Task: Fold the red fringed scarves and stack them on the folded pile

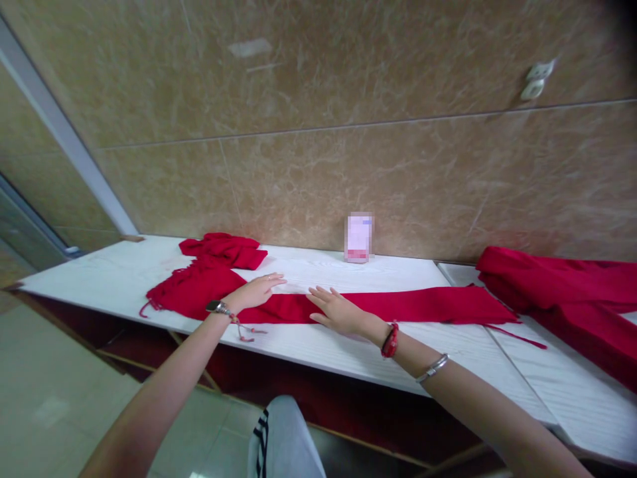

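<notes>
A long red scarf (pixel 418 305) with fringed ends lies lengthwise along the white tabletop, spread in a flat strip toward the right and bunched at its left end. My left hand (pixel 256 292) rests on the scarf left of its middle, fingers stretched out and pointing right. Flat on the strip a little further right lies my right hand (pixel 338 312), fingers spread. Neither hand grips the cloth. Behind the bunched end sits a crumpled red cloth (pixel 223 250); whether it joins the scarf I cannot tell.
More red cloth (pixel 557 285) is heaped at the right, hanging toward the front edge. A phone-like upright object (pixel 358 238), blurred, leans against the tiled wall (pixel 318 179). The white tabletop (pixel 89 272) has open compartments underneath. A socket (pixel 537 79) is on the wall.
</notes>
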Action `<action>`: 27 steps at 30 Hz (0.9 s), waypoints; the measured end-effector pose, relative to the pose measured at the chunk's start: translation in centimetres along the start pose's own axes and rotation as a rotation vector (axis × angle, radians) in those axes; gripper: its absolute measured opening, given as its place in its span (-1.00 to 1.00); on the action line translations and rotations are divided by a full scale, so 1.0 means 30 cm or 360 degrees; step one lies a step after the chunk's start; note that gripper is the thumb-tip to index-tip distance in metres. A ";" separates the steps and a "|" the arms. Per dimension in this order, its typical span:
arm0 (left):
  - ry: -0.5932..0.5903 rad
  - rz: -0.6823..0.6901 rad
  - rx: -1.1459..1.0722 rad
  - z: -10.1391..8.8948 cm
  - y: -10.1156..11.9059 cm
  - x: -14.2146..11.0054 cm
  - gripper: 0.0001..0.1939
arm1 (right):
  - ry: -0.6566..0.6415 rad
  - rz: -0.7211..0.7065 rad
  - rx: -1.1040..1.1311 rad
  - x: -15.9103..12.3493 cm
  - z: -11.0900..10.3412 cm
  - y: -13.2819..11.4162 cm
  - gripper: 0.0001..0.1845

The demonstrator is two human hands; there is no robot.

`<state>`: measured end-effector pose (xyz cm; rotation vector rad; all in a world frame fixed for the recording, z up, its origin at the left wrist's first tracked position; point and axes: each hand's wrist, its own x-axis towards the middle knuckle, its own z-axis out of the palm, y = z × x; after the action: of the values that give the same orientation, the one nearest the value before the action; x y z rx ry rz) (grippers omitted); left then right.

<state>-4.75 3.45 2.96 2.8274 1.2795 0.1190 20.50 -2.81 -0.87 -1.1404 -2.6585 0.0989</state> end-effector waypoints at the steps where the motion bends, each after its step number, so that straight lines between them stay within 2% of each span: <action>1: -0.0013 -0.0030 0.0000 -0.014 -0.050 -0.029 -0.43 | -0.0013 -0.0050 0.0017 0.027 0.011 -0.018 -0.40; 4: -0.0080 -0.0061 0.0014 -0.030 -0.164 -0.117 -0.40 | -0.0080 -0.0166 0.0062 0.076 0.047 -0.051 -0.42; 7: -0.0121 -0.0046 0.0093 -0.028 -0.218 -0.170 -0.45 | -0.0095 -0.0190 0.0089 0.080 0.073 -0.055 -0.44; 10: -0.0117 -0.0067 0.0229 -0.033 -0.234 -0.173 -0.59 | -0.0082 -0.0166 0.0120 0.070 0.078 -0.050 -0.45; 13: -0.0109 0.0003 0.0312 -0.049 -0.241 -0.150 -0.73 | -0.0079 -0.0146 0.0142 0.068 0.075 -0.049 -0.47; 15: -0.0133 0.0022 0.0346 -0.063 -0.248 -0.138 -0.75 | -0.0072 -0.0141 0.0157 0.071 0.076 -0.048 -0.49; 18: -0.0146 -0.0064 0.0433 -0.081 -0.260 -0.134 -0.78 | -0.0041 -0.0154 0.0171 0.076 0.081 -0.036 -0.53; 23: 0.0207 -0.0190 0.0629 -0.085 -0.284 -0.170 -0.75 | 0.0062 -0.0152 0.0162 0.066 0.069 -0.009 -0.52; 25: 0.0162 -0.0191 0.0618 -0.068 -0.298 -0.204 -0.73 | 0.0037 -0.0194 0.0172 0.058 0.058 -0.004 -0.51; 27: 0.0007 -0.0132 0.0566 -0.045 -0.317 -0.244 -0.69 | -0.0053 -0.0245 0.0173 0.051 0.049 -0.002 -0.52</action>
<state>-16.81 4.24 3.30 3.0520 1.5569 -0.1174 19.07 -1.70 -1.98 -0.9060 -2.7219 0.2329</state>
